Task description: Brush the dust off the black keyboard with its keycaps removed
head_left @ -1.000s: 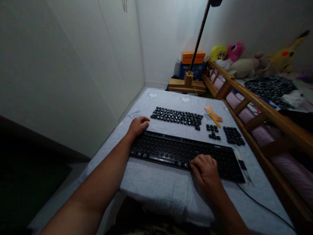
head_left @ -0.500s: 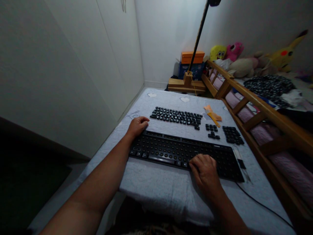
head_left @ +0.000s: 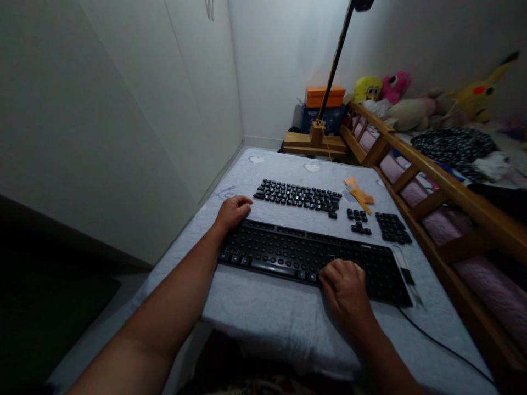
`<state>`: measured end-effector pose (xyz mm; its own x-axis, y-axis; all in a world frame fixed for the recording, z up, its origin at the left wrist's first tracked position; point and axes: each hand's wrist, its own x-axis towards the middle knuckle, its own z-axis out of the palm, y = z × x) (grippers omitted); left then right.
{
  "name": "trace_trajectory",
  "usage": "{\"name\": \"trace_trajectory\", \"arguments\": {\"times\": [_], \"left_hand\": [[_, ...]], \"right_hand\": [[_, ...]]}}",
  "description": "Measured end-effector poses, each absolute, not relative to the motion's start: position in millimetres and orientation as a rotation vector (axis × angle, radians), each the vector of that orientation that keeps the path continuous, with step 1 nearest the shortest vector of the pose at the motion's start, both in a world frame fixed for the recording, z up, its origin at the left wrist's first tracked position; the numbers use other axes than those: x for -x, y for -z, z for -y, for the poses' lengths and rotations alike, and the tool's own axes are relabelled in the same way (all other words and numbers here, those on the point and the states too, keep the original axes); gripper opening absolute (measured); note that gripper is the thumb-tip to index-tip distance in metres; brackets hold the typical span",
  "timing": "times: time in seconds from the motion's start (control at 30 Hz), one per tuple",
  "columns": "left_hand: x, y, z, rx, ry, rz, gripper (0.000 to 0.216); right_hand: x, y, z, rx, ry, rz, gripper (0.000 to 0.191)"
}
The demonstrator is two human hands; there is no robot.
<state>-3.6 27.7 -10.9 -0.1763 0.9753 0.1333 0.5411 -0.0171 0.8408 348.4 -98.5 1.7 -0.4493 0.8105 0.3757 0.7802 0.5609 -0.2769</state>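
A black keyboard [head_left: 274, 251] lies on the cloth-covered table, most of its key positions bare, with keycaps seated along part of the front row beside the space bar [head_left: 272, 267]. My left hand [head_left: 234, 212] rests at its back left corner, fingers curled together; whatever is under them is hidden. On the front row, right of the space bar, my right hand [head_left: 345, 280] is closed with thumb and fingertips together at a small dark keycap, mostly hidden by the fingers. Loose keycaps [head_left: 297, 195] lie in rows behind the keyboard, and smaller groups [head_left: 393, 226] sit to the right.
A yellow-handled brush [head_left: 359, 200] lies on an orange cloth [head_left: 364, 195] at the back right. Beside the keyboard's right end is a thin tool [head_left: 407, 275]. The keyboard cable [head_left: 444, 343] runs off right. A wooden bed rail [head_left: 428, 159] borders the table.
Almost nothing differs; the view has shifted very slightly, and both hands keep their places at the keyboard.
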Motion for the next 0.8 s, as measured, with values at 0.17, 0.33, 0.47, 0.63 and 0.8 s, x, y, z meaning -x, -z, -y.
{"name": "trace_trajectory", "arguments": {"times": [0.17,0.33,0.47,0.63,0.8], "left_hand": [[3,10,-27,-1.568,-1.107,-1.745,0.036],[2,8,-27,-1.564,-1.109,-1.749,0.035],[3,10,-27,-1.56,-1.097,-1.758,0.035],[3,13,-28,-1.572,-1.11,-1.741,0.035],[2,10,-27,-1.567,-1.102,-1.746,0.035]], "right_hand": [[-346,-5,100,1.3,-0.126,2.297,0.012],[-346,-6,101,1.317,-0.154,2.26,0.011],[-347,-7,101,1.321,-0.212,2.244,0.013],[-356,-20,88,1.351,-0.275,2.276,0.013],[-370,-42,40,1.457,-0.116,2.339,0.012]]}}
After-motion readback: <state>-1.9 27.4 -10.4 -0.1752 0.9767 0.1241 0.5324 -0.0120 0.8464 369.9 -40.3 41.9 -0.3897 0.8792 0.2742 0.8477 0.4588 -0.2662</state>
